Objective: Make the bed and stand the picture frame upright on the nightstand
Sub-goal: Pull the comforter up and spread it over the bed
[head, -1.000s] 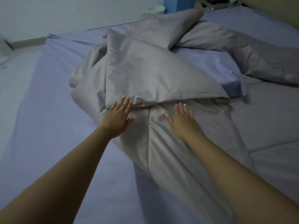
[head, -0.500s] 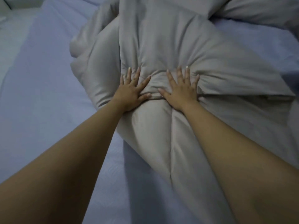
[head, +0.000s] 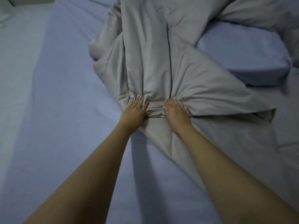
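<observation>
Gripping bunched grey duvet [head: 161, 65] under curled fingers, left hand [head: 135, 110], right hand [head: 175, 111] just beside, blue sheet [head: 72, 126] beneath

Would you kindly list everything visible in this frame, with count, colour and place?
duvet: one, grey, bunched in folds across the middle of the bed
bed sheet: one, pale blue, covering the mattress, bare on the left side
pillow: one, pale blue, upper right, partly under the duvet
floor: pale, along the left edge
left hand: one, fingers digging into gathered duvet fabric
right hand: one, beside the left, fingers gathering the same fold
forearms: two, bare, reaching in from the bottom edge
</observation>
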`<state>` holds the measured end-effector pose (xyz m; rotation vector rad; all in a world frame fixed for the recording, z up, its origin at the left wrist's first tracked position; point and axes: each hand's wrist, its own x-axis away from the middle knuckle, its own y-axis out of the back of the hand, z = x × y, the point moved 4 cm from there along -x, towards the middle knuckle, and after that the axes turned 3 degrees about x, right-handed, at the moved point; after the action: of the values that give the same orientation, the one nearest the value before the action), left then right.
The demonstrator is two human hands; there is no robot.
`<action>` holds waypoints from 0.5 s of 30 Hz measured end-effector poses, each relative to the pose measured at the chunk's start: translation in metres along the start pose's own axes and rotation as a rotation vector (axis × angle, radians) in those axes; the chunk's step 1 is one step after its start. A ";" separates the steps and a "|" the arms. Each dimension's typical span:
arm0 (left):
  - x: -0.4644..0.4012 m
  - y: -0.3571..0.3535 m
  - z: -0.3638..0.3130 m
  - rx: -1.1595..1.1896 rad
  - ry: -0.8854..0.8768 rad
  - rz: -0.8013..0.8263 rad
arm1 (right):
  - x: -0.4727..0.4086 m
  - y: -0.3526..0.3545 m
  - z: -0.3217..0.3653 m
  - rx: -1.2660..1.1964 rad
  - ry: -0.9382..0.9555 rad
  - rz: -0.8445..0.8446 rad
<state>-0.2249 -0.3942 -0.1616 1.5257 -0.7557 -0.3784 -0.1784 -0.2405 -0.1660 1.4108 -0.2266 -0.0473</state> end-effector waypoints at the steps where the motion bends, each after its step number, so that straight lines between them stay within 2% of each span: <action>1: 0.024 0.003 0.003 0.038 -0.006 0.007 | 0.020 0.004 0.015 -0.017 -0.006 0.014; 9: 0.259 0.039 0.048 0.140 -0.095 0.122 | 0.202 0.033 0.179 -0.207 -0.066 0.153; 15: 0.399 0.048 0.086 0.051 -0.041 0.212 | 0.300 0.038 0.289 -0.285 -0.110 0.226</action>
<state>-0.0027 -0.7192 -0.0440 1.4721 -0.9558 -0.2334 0.0573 -0.5656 -0.0491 1.0935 -0.4518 0.0285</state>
